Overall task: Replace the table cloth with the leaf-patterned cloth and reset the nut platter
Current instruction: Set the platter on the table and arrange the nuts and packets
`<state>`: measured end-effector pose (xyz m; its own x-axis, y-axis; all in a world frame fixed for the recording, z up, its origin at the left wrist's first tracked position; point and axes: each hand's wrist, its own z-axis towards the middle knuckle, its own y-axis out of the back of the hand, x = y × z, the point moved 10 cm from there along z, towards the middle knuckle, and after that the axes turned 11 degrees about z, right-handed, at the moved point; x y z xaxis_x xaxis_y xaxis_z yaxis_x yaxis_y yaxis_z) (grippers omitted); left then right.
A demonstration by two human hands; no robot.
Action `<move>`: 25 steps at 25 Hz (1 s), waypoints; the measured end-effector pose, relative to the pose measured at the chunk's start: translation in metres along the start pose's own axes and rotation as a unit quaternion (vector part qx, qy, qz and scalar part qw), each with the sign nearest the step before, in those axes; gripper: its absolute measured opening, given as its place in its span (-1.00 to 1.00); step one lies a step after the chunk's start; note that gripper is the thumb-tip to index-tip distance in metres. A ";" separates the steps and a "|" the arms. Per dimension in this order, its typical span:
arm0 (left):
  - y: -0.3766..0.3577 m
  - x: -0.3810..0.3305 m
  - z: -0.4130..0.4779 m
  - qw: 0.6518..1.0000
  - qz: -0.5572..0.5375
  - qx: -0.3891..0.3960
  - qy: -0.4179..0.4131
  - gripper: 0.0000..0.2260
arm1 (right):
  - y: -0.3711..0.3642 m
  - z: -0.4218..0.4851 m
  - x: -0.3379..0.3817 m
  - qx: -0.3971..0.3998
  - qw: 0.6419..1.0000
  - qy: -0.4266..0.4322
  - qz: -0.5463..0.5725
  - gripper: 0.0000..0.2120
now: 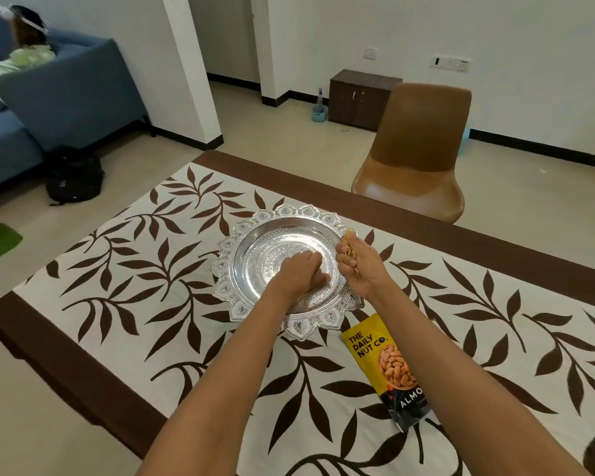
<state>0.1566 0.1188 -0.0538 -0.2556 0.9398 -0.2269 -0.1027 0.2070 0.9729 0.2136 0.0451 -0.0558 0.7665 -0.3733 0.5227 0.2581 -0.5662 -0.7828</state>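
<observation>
The leaf-patterned cloth (134,269), white with brown sprigs and a dark brown border, lies spread flat over the surface. The silver nut platter (241,231) with its scalloped rim sits on the cloth near the middle. The left hand (301,271) is down inside the platter's bowl with its fingers curled under; whether it has hold of anything I cannot tell. The right hand (359,266) is raised over the platter's right rim, fingers closed round a small bunch of pale tan nuts (349,250). A yellow and black almond packet (389,365) lies flat on the cloth just beside the platter's near edge, partly under the right forearm. A brown chair (419,149) stands at the far side
</observation>
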 end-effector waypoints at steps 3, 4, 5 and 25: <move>0.009 0.003 -0.001 0.999 -0.025 -0.036 0.013 -0.76 | 0.001 -0.003 -0.005 0.001 1.000 -0.015 0.004 -0.79; 0.012 0.005 -0.001 0.999 -0.004 -0.045 0.027 -0.76 | 0.001 -0.005 -0.006 0.005 1.000 -0.019 0.004 -0.79; 0.012 0.008 0.001 0.998 0.013 -0.048 0.041 -0.75 | 0.001 -0.005 -0.008 0.007 1.000 -0.024 0.007 -0.78; -0.015 0.021 -0.030 0.318 -0.894 -0.156 0.275 -0.61 | -0.049 -0.009 -0.037 -0.116 0.919 0.201 -0.318 -0.81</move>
<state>0.1243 0.1273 -0.0749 0.3586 -0.8113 -0.4617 -0.6255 0.1583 -0.7640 0.1670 0.0803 -0.0337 0.2118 -0.1271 0.9690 0.4109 -0.8880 -0.2063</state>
